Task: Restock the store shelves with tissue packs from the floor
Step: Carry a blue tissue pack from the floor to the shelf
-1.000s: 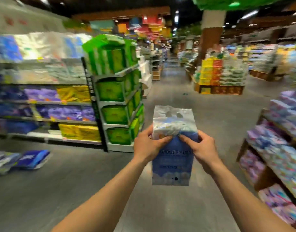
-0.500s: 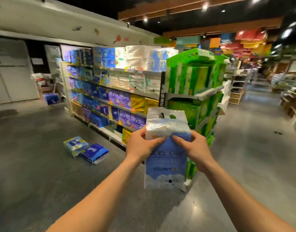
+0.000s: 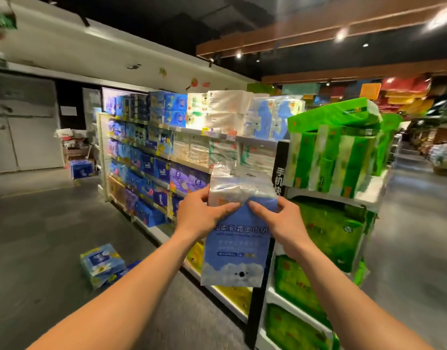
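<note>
A tall blue and white tissue pack (image 3: 236, 251) with a clear plastic handle hangs upright in front of me. My left hand (image 3: 201, 215) grips its upper left side and my right hand (image 3: 278, 218) grips its upper right side, thumbs pressed on the front. Behind it runs a long shelf unit (image 3: 207, 133) stacked with blue, purple, white and yellow tissue packs. Two more packs (image 3: 102, 265) lie on the grey floor at the lower left, close to the shelf's base.
An end display (image 3: 343, 205) full of green tissue packs stands right behind the held pack. A blue box (image 3: 81, 168) and cartons sit on the floor by the far wall. Grey floor stretches to the left and along the aisle at the right.
The view has swung left and closer to the long shelf. The pack stays gripped in both hands at the same height, now in front of the shelf's right end.
</note>
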Motion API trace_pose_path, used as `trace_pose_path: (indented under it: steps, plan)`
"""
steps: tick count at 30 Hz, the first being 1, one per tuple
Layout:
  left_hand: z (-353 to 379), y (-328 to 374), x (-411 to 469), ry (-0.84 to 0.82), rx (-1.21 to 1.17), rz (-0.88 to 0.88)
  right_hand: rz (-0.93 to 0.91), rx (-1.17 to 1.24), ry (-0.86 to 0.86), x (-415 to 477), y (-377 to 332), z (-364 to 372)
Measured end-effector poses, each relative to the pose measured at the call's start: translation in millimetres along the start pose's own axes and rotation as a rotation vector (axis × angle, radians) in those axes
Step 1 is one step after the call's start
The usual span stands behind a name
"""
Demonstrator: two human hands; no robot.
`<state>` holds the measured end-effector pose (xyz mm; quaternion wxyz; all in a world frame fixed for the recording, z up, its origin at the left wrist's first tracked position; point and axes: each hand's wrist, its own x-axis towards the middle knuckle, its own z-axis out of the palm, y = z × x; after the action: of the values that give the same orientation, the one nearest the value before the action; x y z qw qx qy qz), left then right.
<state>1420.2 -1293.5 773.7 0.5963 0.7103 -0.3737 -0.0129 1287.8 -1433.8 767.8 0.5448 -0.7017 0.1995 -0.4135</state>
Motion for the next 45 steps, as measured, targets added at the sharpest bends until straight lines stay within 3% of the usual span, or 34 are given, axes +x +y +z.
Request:
trace_pose_path:
  steps: [14,18,28,34,37,45]
  plan:
    - [91,-135,406,-0.023,0.011,0.081,-0.088,-0.180,-0.026,412,118,63]
    - [102,-148,527,0.056,0.015,0.130,-0.160,-0.255,-0.050,528,111,81]
    - [125,-174,819,-0.055,-0.071,0.341,-0.258,-0.502,0.099,775,92,131]
    - [143,-155,962,-0.153,-0.127,0.451,-0.262,-0.616,0.253,876,52,152]
    - [159,-142,1010,-0.124,-0.149,0.489,-0.225,-0.682,0.333,910,36,156]
    - [187,-138,1062,-0.137,-0.274,0.551,-0.214,-0.791,0.485,954,21,162]
